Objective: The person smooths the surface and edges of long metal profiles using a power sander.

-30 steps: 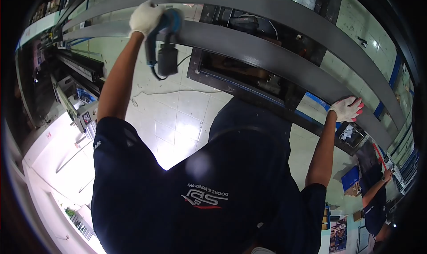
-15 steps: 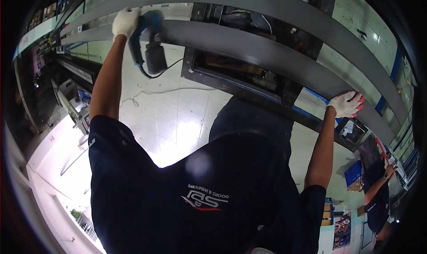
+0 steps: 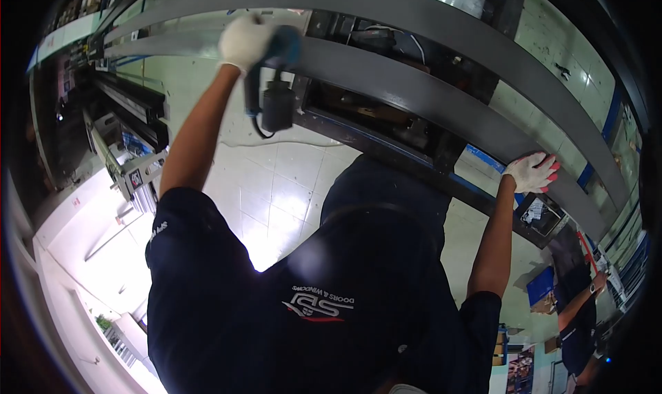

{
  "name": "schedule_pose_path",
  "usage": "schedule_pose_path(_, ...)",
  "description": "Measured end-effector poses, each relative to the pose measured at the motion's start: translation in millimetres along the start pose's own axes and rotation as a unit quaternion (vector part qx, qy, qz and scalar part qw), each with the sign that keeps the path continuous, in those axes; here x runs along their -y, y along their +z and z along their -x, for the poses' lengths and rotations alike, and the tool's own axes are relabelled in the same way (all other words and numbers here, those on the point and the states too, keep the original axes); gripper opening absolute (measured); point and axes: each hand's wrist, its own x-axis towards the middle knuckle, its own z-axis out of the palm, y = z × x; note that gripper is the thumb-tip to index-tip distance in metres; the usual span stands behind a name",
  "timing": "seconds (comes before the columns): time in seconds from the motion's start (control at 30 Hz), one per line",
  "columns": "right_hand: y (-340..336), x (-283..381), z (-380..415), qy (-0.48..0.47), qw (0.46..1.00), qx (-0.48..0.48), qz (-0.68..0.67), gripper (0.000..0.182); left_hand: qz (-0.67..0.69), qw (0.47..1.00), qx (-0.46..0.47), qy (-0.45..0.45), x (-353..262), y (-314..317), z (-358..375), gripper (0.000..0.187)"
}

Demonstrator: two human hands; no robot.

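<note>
L hand (image 3: 246, 42) wrapped on 1 blue/blk pwr tool (image 3: 278, 105), at nearer of 2 grey bars (image 3: 400, 83). R hand (image 3: 531, 172) flat on same bar, fingers out, gripping nothing.

- Light is glaring off the floor (image 3: 286, 197)
- The tool (image 3: 284, 49) is blurring
- The lens is bending the bars (image 3: 414, 87)
- Darkness is swallowing the corners

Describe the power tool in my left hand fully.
The power tool has a blurred blue-green head, a dark grip and a boxy, plastic-looking dark attachment extending toward the wearer, with a dark cord curving from the grip's end. The gloved left hand grasps it at the nearer grey bar. Whether it touches the bar or runs is unclear.
</note>
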Motion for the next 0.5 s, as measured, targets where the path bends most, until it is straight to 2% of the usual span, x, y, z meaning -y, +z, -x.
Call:
schedule_pose_path(0.13, -2, 3, 1, -0.002, 1.0, -0.012, -0.011, 0.059, -0.067, 0.994, -0.004, -0.09, 101, -12, -72, 0.057)
schedule_pose_path(0.23, 0, 3, 1, 0.007, 1.0, -0.013, -0.012, 0.059, -0.08, 0.992, 0.011, -0.094, 98, -17, -76, 0.058)
schedule_pose_path(0.27, 1, 6, 1, 0.013, 1.0, -0.011, -0.014, 0.059, -0.069, 0.995, 0.01, -0.068, 94, -14, -74, 0.057)
schedule_pose_path(0.5, 0, 6, 2, 0.005, 1.0, -0.017, -0.015, 0.059, -0.016, 0.996, 0.024, 0.079, -96, 2, 52, 0.042)
